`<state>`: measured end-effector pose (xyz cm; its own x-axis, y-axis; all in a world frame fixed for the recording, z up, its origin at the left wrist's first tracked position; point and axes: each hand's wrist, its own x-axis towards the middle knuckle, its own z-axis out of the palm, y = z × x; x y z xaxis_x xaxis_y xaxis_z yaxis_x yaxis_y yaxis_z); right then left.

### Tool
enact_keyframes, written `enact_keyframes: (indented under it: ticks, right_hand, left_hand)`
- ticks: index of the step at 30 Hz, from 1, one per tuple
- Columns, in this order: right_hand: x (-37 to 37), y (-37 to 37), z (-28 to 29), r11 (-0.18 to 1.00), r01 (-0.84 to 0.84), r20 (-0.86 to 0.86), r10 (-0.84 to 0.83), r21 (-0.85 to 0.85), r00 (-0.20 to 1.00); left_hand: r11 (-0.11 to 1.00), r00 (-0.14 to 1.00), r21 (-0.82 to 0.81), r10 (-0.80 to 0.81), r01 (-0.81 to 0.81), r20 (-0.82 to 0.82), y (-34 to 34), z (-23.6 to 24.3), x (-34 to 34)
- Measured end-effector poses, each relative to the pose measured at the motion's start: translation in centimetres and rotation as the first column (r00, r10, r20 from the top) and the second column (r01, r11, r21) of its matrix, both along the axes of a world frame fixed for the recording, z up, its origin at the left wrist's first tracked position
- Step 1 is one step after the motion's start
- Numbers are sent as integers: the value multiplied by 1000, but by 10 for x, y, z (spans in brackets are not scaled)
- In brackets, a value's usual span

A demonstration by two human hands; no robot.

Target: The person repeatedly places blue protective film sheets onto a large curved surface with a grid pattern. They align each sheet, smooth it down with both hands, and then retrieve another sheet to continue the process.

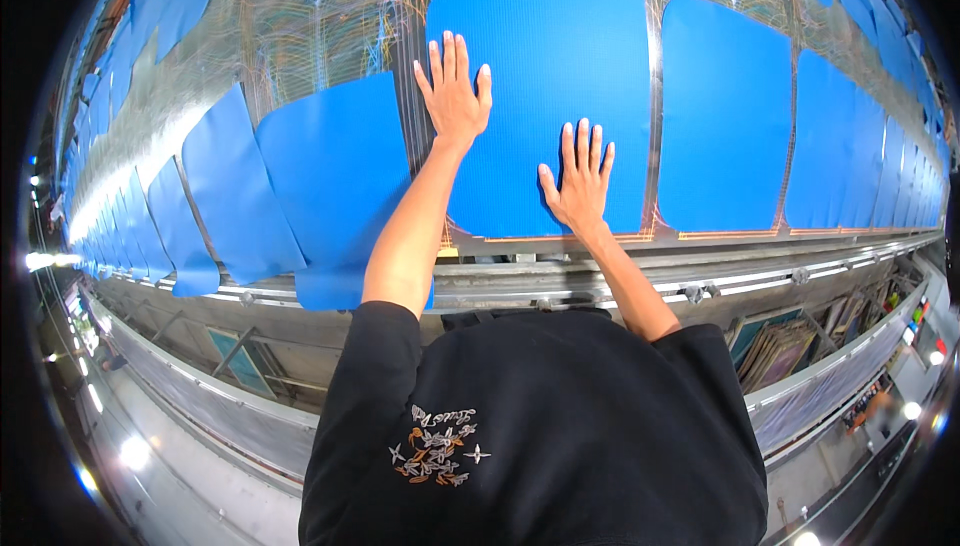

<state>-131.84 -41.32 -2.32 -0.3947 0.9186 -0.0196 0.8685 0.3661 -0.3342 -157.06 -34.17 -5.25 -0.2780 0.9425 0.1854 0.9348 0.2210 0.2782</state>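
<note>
Both my hands lie palm down on a large blue sheet [530,46] with rounded corners, spread on a long, shiny, marked work surface. My left hand [455,91] is open near the sheet's left edge, fingers stretched away from me. My right hand [578,176] rests lower and further right, also open with fingers apart. Another blue sheet [725,106] lies just right of it. On the left, a blue piece [330,156] sits askew and hangs over the table's front edge.
Rows of similar blue sheets [850,146] run along the table on both sides. A metal rail [500,272] follows the front edge. Behind me are a rack of flat boards [775,351] at lower right and a walkway with lights [140,426].
</note>
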Motion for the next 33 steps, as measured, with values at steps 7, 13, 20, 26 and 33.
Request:
enact_keyframes:
  ticks: [7,13,20,26,33]
  right_hand:
    - [-8,0,13,1000,-7,-8,7,13,1000]
    - [-7,1,29,999,-33,-36,32,-31,999]
    - [11,-41,52,956,-45,-384,-73,-291,920]
    - [-9,-137,38,516,-237,-441,-319,-823,839]
    - [-106,-207,22,291,-126,-262,-498,-949,827]
  left_hand:
    - [999,999,-48,-8,6,-44,0,5,-6]
    - [971,993,-219,-106,91,-59,-63,28,21]
    - [952,971,-211,-193,221,145,-261,66,65]
    - [904,780,-284,-81,320,620,-339,123,71]
    - [979,700,-134,-13,155,714,-403,147,0]
